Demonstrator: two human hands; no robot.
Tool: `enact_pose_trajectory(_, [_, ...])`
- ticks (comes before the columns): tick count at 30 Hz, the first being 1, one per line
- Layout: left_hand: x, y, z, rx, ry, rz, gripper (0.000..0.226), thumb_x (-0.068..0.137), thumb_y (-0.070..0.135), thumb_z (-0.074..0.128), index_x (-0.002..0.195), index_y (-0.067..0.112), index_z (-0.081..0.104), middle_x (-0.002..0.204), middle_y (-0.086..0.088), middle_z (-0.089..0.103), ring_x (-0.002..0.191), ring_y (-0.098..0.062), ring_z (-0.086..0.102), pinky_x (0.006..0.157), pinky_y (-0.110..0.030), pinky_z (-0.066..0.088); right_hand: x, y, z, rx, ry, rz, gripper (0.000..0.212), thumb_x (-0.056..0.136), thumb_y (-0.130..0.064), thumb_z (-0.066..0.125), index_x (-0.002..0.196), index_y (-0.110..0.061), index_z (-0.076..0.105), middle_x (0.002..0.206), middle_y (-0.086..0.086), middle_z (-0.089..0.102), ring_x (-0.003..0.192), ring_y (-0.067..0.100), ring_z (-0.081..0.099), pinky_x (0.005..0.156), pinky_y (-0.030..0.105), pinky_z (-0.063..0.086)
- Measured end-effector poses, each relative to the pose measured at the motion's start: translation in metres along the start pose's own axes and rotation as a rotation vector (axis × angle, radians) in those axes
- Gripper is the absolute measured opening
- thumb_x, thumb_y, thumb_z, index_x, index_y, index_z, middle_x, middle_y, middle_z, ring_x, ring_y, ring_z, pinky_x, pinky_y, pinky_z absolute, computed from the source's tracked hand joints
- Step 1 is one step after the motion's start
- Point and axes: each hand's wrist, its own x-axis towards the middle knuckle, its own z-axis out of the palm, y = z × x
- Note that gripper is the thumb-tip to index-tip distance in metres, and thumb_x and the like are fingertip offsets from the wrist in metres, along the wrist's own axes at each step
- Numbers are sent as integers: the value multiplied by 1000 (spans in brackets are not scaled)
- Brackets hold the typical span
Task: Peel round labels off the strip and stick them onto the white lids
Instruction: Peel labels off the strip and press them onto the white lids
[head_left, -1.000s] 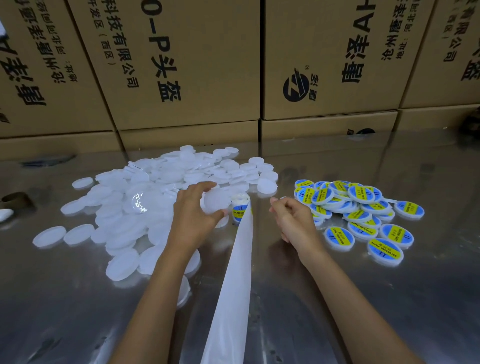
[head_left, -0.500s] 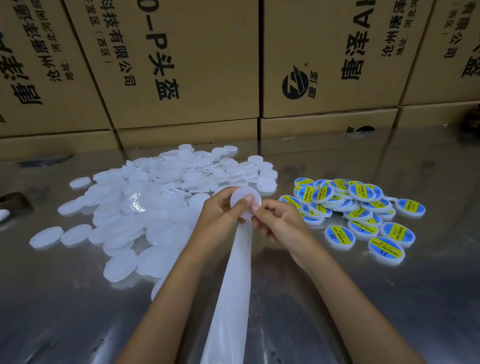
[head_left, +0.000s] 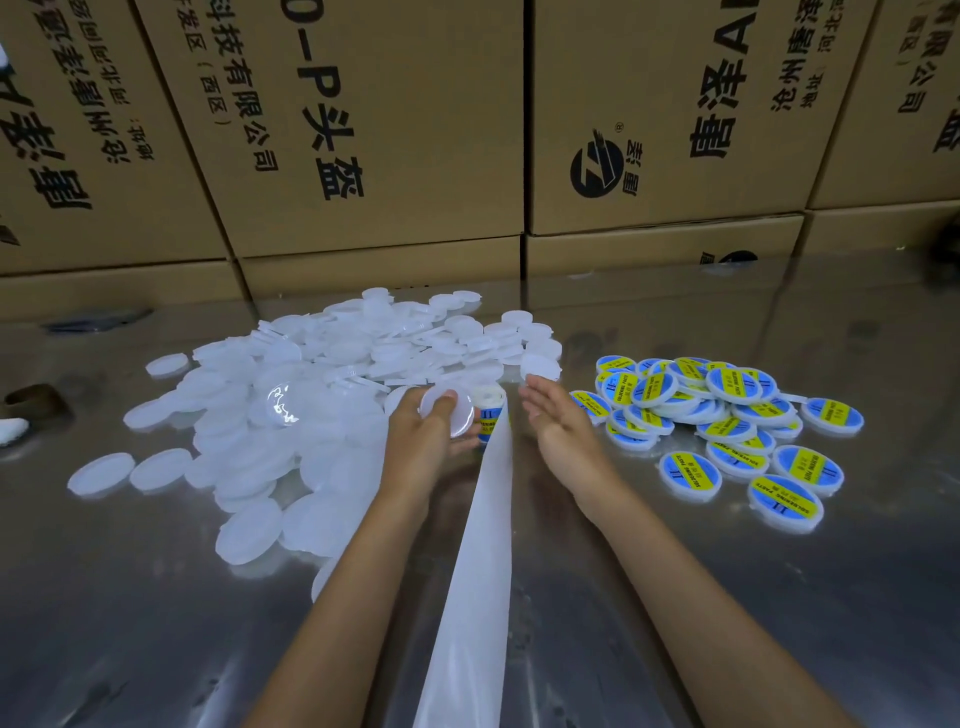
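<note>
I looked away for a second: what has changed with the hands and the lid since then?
The right hand let go and drew back to the right, open. The left hand keeps its grip on the plain round white lid. The white backing strip and both lid piles stayed put.

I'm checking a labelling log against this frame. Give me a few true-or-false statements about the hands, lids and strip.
1. The left hand holds a blank round white plastic lid. True.
2. The right hand grips a labelled lid. False: it is open and holds nothing.
3. The pile of lids with blue-and-yellow labels lies right of the hands. True.
4. The long white backing strip runs left of both arms. False: it runs between them.
5. Brown cardboard boxes stand behind the shiny metal table. True.
</note>
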Motion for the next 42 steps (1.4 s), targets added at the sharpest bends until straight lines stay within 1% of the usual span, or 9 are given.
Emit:
enact_pose_trajectory(5, [4, -3, 3, 55, -8, 29, 32, 102, 20, 56, 132, 9, 58, 126, -13, 63, 73, -6, 70, 49, -13, 51, 11, 7, 10, -76, -98, 14, 54, 97, 7, 32, 146, -15, 42, 144, 0, 52, 135, 13, 46, 115, 29, 34])
enact_pose_trajectory(10, [8, -3, 2, 113, -1, 15, 41, 102, 26, 55, 141, 15, 52, 140, -8, 56, 122, -28, 59, 81, -28, 60, 9, 6, 8, -177, 24, -55, 40, 93, 9, 45, 129, -7, 57, 120, 11, 63, 105, 14, 58, 92, 19, 47])
enact_pose_trajectory(13, [8, -3, 2, 99, 2, -4, 34, 103, 27, 55, 135, 17, 55, 137, -7, 57, 121, -29, 58, 80, -29, 60, 7, 5, 8, -165, 75, -37, 32, 88, 7, 61, 118, -3, 61, 110, 15, 62, 93, 16, 58, 92, 27, 50])
enact_pose_trajectory(15, [8, -3, 3, 108, 7, -29, 31, 103, 30, 55, 133, 22, 54, 136, -5, 58, 117, -27, 58, 91, -38, 59, 5, 4, 7, -137, 97, -21, 29, 86, 4, 68, 112, -5, 61, 101, 10, 62, 87, 15, 58, 84, 19, 51])
enact_pose_trajectory(17, [7, -4, 4, 86, 0, -54, 38, 103, 30, 55, 140, 22, 51, 135, -3, 55, 117, -26, 58, 81, -32, 61, 2, 3, 5, -118, 112, -17, 28, 84, 2, 72, 107, -8, 61, 95, 6, 60, 81, 12, 57, 72, 8, 48])
enact_pose_trajectory(25, [7, -6, 5, -2, -45, -89, 38, 103, 25, 56, 140, 17, 52, 135, -10, 58, 115, -30, 64, 82, -36, 60, -1, 6, 3, -135, 153, -4, 23, 80, -6, 79, 94, -10, 60, 84, 0, 62, 72, 7, 57, 62, 7, 46])
enact_pose_trajectory(33, [5, -5, 4, -50, -78, -70, 19, 103, 19, 54, 121, 15, 58, 128, -12, 63, 105, -27, 69, 63, -25, 60, -1, 13, 3, -224, 196, -29, 27, 79, -16, 81, 71, -20, 56, 73, 3, 66, 69, 18, 62, 70, 33, 51])
enact_pose_trajectory(37, [5, -5, 5, -12, -63, -82, 28, 103, 23, 56, 130, 20, 55, 134, -7, 58, 110, -25, 66, 77, -31, 61, 0, 12, 2, -216, 194, -54, 24, 79, -15, 81, 81, -18, 58, 79, 1, 66, 71, 13, 61, 72, 29, 52])
enact_pose_trajectory(42, [5, -6, 4, -18, -64, -76, 27, 102, 22, 56, 129, 16, 57, 126, -9, 63, 103, -25, 68, 54, -20, 56, 1, 12, 0, -214, 181, -46, 22, 80, -17, 80, 98, -17, 68, 89, 1, 69, 85, 14, 64, 80, 26, 53])
